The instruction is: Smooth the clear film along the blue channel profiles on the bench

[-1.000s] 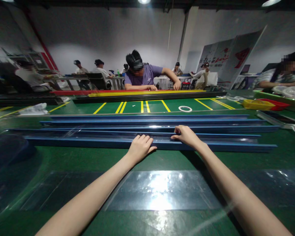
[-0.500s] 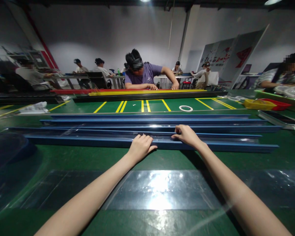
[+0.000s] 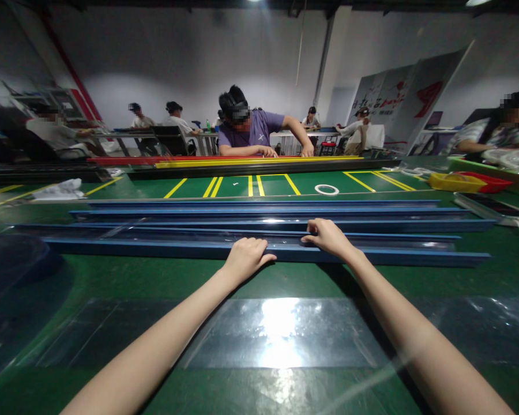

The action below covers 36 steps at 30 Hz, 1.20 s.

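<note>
A long blue channel strip (image 3: 393, 257) lies across the green table in front of me, with clear film (image 3: 281, 240) inside it. My left hand (image 3: 247, 257) bends over its near wall, fingers inside and thumb along the outer face. To the right, my right hand (image 3: 328, 236) reaches across the same strip. Its fingers are curled, and the thumb and forefinger close around the far wall; the exact contact is partly hidden. Behind it lie more blue channel strips (image 3: 372, 214), close to parallel.
A clear plastic sheet (image 3: 225, 334) lies nearer me. At left sits a blurred dark, clear-topped object (image 3: 17, 282). Beyond are a white ring (image 3: 327, 189), yellow and red strips (image 3: 259, 163), a yellow tray (image 3: 454, 182) and a phone (image 3: 493, 205). A co-worker (image 3: 255, 135) leans over the far side.
My left hand has shifted very slightly, its fingers a little lower over the wall. My right hand and the strips look the same.
</note>
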{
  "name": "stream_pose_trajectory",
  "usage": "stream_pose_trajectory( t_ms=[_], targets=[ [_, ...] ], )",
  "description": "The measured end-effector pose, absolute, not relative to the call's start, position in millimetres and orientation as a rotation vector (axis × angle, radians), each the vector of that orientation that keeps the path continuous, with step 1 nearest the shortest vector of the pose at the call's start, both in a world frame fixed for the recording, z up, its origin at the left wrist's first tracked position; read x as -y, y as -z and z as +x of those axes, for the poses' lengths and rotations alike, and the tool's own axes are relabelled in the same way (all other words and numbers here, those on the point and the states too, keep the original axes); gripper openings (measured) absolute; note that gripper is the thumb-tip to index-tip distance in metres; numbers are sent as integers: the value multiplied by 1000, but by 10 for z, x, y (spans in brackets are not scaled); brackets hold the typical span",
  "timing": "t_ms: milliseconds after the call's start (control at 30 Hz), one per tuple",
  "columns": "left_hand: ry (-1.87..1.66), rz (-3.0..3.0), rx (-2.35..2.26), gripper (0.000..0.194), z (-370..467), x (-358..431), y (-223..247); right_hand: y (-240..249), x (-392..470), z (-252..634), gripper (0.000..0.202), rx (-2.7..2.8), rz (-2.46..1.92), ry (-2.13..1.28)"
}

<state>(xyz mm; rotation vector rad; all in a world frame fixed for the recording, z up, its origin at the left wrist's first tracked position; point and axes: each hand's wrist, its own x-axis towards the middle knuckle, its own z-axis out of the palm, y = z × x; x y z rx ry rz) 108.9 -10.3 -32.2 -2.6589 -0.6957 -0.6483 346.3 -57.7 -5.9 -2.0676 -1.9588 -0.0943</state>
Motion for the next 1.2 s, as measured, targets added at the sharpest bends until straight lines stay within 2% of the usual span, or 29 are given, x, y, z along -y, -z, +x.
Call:
stream_pose_trajectory(
  t_ms=[567,1200],
  targets=[
    [609,-2732,735,39,1087,94,275,45,581,3458,21,1957,-2092,72],
    [541,-2816,977,40,1125,130,179,33,581,3448,21,1944,-2106,57]
  ],
)
